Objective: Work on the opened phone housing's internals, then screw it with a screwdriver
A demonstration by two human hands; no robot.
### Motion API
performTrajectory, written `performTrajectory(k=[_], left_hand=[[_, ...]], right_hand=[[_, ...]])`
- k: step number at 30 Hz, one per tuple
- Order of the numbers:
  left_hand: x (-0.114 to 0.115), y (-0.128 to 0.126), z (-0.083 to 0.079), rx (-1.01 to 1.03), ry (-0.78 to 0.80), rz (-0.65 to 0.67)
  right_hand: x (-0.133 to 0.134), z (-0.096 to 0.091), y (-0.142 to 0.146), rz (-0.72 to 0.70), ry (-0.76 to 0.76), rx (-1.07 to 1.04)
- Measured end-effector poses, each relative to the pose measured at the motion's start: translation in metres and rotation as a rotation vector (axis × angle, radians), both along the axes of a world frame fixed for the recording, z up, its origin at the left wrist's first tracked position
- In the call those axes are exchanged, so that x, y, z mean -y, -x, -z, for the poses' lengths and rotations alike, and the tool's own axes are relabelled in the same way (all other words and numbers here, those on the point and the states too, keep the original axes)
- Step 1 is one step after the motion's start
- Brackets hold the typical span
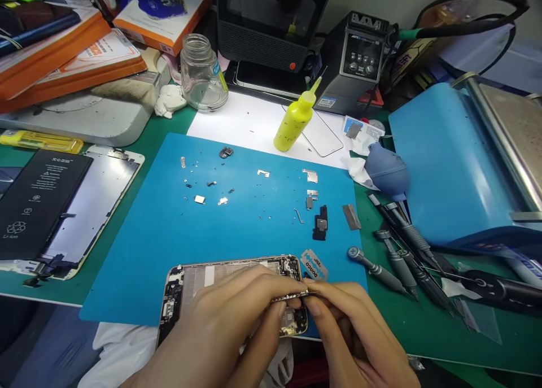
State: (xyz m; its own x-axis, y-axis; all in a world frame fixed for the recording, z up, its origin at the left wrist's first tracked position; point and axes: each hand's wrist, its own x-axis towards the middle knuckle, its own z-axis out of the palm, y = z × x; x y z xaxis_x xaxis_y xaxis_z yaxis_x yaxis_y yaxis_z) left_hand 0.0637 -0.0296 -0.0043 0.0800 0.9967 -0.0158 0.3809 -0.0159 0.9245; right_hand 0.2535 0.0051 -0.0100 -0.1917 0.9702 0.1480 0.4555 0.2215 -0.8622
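My left hand (241,314) pinches a thin phone circuit board (289,296) between thumb and fingers, seen nearly edge-on. Opposite it, my right hand (353,328) closes thumb and forefinger on the board's right end, where a small dark bit shows. Both hands hover over an opened phone housing (209,275) lying at the mat's front edge; my left hand hides much of it. Just beyond the right fingertips rests a razor blade (314,264). A black speaker module (320,223) is farther back on the blue mat (139,252).
Tiny screws and metal brackets (263,173) dot the mat. Screwdrivers (379,269) and a blue air blower (387,170) lie right. On the left, a battery (44,201) sits on a screen panel (97,201). A yellow bottle (295,121) and glass jar (203,74) stand behind.
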Motion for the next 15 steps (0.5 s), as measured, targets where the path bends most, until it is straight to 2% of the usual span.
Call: performTrajectory(k=[4,8,12,15], left_hand=[[0.002,0.000,-0.002,-0.019,0.006,0.026],[0.006,-0.003,0.003,-0.095,-0.082,0.057],[0.005,-0.007,0.012,-0.161,-0.143,0.050],[0.005,-0.006,0.012,-0.209,-0.187,0.062]], right_hand=[[-0.002,0.000,-0.001,-0.018,0.015,-0.011],[-0.002,0.003,-0.003,-0.042,-0.001,-0.002],[-0.003,0.006,-0.007,-0.072,-0.044,0.009],[-0.006,0.007,-0.012,-0.107,-0.104,0.015]])
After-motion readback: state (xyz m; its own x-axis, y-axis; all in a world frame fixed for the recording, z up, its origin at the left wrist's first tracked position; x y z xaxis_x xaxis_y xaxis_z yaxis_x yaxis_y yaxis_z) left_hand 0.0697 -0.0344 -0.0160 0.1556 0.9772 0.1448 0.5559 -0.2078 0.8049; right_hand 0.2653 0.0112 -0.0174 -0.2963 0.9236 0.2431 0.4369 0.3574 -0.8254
